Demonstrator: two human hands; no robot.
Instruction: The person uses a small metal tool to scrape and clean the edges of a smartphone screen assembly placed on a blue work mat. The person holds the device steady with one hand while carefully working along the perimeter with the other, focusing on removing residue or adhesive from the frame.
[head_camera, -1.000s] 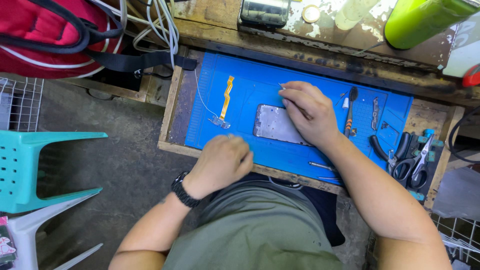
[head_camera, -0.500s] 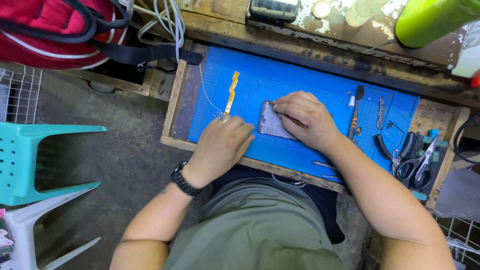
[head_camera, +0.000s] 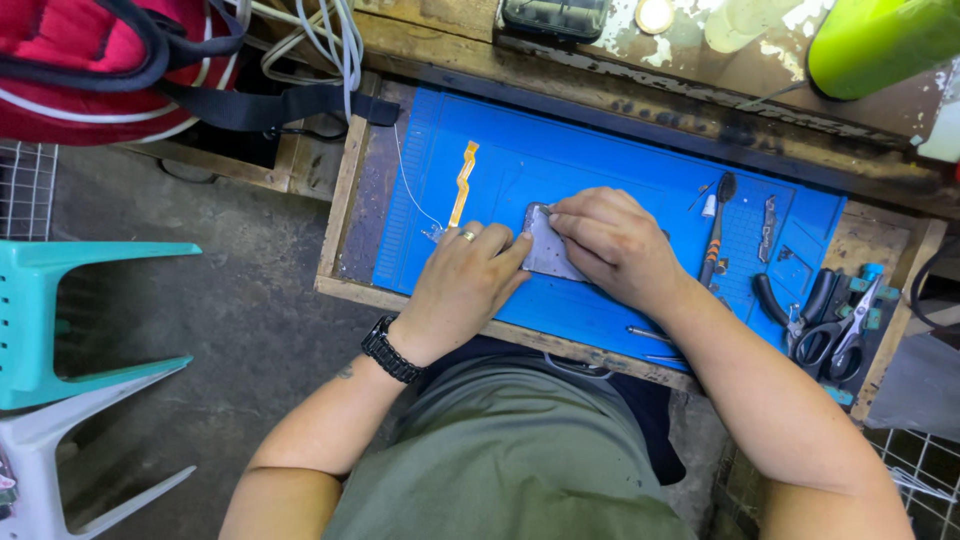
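Observation:
A grey metal phone frame (head_camera: 548, 250) lies on the blue work mat (head_camera: 600, 160). My left hand (head_camera: 462, 280), with a ring and a black wristwatch, presses its fingertips on the frame's left edge. My right hand (head_camera: 612, 245) covers the frame's right side, fingers curled over its top edge. An orange flex cable (head_camera: 463, 180) lies on the mat just above my left hand, beside a thin white wire (head_camera: 408, 185).
A screwdriver (head_camera: 717, 225) and small metal parts lie on the mat to the right. Pliers and scissors (head_camera: 830, 320) sit at the right end. A green bottle (head_camera: 880, 40), red bag (head_camera: 100, 60) and teal stool (head_camera: 60, 320) surround the desk.
My left hand moved right from the mat's front edge to the phone frame. My right hand shifted onto the frame, which now sits between both hands.

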